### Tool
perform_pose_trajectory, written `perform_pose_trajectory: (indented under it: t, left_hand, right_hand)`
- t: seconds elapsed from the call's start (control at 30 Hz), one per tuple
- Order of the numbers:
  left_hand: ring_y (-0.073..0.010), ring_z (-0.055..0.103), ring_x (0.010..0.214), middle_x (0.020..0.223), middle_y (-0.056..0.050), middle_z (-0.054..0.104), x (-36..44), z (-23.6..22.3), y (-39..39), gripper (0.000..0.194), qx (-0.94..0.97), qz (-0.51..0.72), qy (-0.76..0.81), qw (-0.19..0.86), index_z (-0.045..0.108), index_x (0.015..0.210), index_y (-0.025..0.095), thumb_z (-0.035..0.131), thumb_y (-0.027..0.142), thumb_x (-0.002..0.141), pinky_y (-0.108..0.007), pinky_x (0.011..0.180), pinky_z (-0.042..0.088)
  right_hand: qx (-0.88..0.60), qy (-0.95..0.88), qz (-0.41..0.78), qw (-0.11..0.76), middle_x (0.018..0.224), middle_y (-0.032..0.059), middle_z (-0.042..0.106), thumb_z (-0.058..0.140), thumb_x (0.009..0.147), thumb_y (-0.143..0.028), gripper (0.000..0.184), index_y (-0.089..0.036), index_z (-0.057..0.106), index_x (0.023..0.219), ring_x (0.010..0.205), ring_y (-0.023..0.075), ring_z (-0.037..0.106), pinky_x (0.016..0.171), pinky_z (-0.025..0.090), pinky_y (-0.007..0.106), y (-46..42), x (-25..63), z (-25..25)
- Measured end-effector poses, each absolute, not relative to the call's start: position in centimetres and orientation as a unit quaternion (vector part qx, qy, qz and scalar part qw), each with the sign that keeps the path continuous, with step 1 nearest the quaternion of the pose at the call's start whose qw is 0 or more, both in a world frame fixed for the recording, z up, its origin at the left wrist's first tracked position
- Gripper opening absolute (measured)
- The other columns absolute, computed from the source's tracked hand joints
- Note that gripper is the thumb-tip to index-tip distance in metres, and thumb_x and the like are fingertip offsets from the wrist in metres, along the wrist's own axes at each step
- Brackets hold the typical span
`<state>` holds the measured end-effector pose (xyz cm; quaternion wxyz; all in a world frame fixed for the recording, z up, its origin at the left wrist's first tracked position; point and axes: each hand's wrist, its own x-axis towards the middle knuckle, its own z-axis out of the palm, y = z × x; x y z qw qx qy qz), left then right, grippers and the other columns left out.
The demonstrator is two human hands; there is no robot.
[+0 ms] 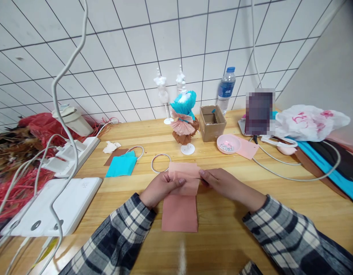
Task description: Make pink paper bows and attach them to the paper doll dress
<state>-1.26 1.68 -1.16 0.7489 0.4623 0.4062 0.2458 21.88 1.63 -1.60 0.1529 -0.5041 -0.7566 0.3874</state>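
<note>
My left hand (pixel 162 188) pinches a light pink sheet of crepe-like paper (pixel 183 168), its thumb lying across the front. At the right edge of that sheet my right hand (pixel 222 181) is closed, thumb against the fingers. A thin dark line shows by its fingertips; I cannot make out what it is. Below both hands, a darker pink sheet (pixel 180 214) lies flat on the wooden table (pixel 222 236). Just beyond the held sheet rests a white ring of cord (pixel 152 163).
Behind stands a small dress form (pixel 183 128) in turquoise, pink and brown pleated paper. Nearby are a cardboard box (pixel 213 128), a pink bowl (pixel 228 139) of small bits, a water bottle (pixel 226 86) and turquoise paper (pixel 122 165). A power strip (pixel 79 156) and white device (pixel 64 206) with cables lie left.
</note>
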Motion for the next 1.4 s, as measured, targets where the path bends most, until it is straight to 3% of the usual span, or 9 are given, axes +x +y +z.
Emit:
perform_pose_trajectory:
  t: [0.33, 0.6, 0.87, 1.17, 1.4]
  left_hand:
    - [-0.0243, 0.065, 0.106, 0.116, -0.01, 0.07, -1.1, -1.3, 1.7, 0.038, 0.497, 0.251, 0.394, 0.731, 0.071, 0.108, 0.017, 0.072, 0.036, 0.076, -0.032, 0.091, 0.048]
    - [-0.022, 0.068, 0.093, 0.097, -0.008, 0.075, -0.7, -1.2, 1.5, 0.037, 0.473, 0.282, 0.411, 0.726, 0.073, 0.102, 0.017, 0.071, 0.043, 0.075, -0.03, 0.084, 0.049]
    - [-0.0223, 0.068, 0.093, 0.092, -0.007, 0.076, -0.7, -1.3, 1.5, 0.036, 0.462, 0.285, 0.423, 0.726, 0.073, 0.101, 0.016, 0.072, 0.041, 0.075, -0.03, 0.082, 0.05]
    - [-0.0245, 0.067, 0.1, 0.103, -0.009, 0.074, -0.7, -1.4, 1.4, 0.04, 0.424, 0.309, 0.412, 0.745, 0.071, 0.105, 0.016, 0.073, 0.041, 0.074, -0.035, 0.092, 0.049]
    - [-0.0246, 0.068, 0.098, 0.102, -0.009, 0.075, -0.7, -1.2, 1.5, 0.042, 0.429, 0.287, 0.414, 0.75, 0.071, 0.108, 0.017, 0.073, 0.041, 0.074, -0.034, 0.088, 0.05]
  right_hand:
    - [-0.506, -0.77, 0.362, 0.14, 0.066, 0.0015, 0.057, 0.019, 0.097, -0.055, 0.057, -0.019, 0.05, 0.066, 0.062, 0.0152, 0.05, 0.059, 0.031, 0.026, 1.6, 21.3, -2.2]
    - [-0.516, -0.766, 0.356, 0.141, 0.066, 0.002, 0.057, 0.017, 0.098, -0.052, 0.055, -0.02, 0.049, 0.067, 0.061, 0.0155, 0.048, 0.059, 0.031, 0.026, 1.5, 20.8, -1.9]
    - [-0.527, -0.754, 0.357, 0.162, 0.066, 0.0011, 0.055, 0.018, 0.098, -0.053, 0.052, -0.021, 0.044, 0.065, 0.062, 0.0158, 0.047, 0.059, 0.031, 0.026, 1.4, 20.7, -2.2]
    - [-0.518, -0.75, 0.375, 0.166, 0.065, 0.0005, 0.052, 0.018, 0.098, -0.052, 0.052, -0.02, 0.044, 0.066, 0.062, 0.0155, 0.046, 0.059, 0.031, 0.026, 1.4, 20.7, -2.4]
    - [-0.519, -0.756, 0.367, 0.16, 0.064, 0.0003, 0.051, 0.018, 0.098, -0.051, 0.051, -0.021, 0.042, 0.065, 0.06, 0.0152, 0.044, 0.059, 0.029, 0.027, 1.5, 20.7, -2.3]
